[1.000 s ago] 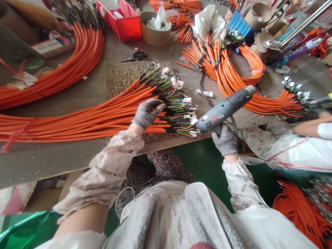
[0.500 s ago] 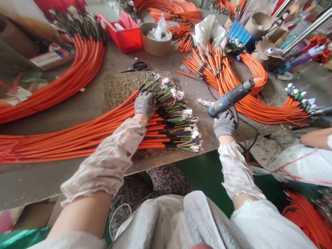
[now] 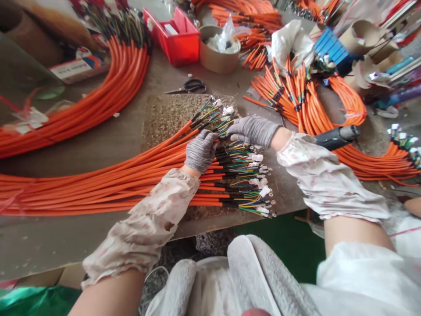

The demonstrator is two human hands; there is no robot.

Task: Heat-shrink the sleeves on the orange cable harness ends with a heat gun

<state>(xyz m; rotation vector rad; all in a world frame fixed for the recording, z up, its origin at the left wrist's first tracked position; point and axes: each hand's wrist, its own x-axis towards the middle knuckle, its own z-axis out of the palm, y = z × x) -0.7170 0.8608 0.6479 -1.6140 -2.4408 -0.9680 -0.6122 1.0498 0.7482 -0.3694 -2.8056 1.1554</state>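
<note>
Orange cables [image 3: 131,180] lie in a wide bundle across the table, their black sleeves and thin coloured wires with white connectors [image 3: 264,191] fanned out to the right. My left hand [image 3: 200,151], in a grey glove, is closed on one cable near its black sleeve. My right hand [image 3: 255,130], also gloved, has its fingers bent together around the coloured wire ends just right of my left hand; its fingertips partly cover them. The grey heat gun [image 3: 338,137] lies behind my right forearm, partly hidden by the sleeve.
Black scissors [image 3: 194,86] lie beyond the speckled board [image 3: 161,118]. Farther back stand a red bin [image 3: 182,44], a cardboard ring [image 3: 219,59] and a blue bin [image 3: 332,46]. More orange cables [image 3: 131,83] curve at left and right. Another person's arm [image 3: 412,206] shows at the right edge.
My right hand has let go of the heat gun and moved left to the wire ends. My left hand has shifted towards the black sleeves and now pinches a cable. The view has shifted slightly.
</note>
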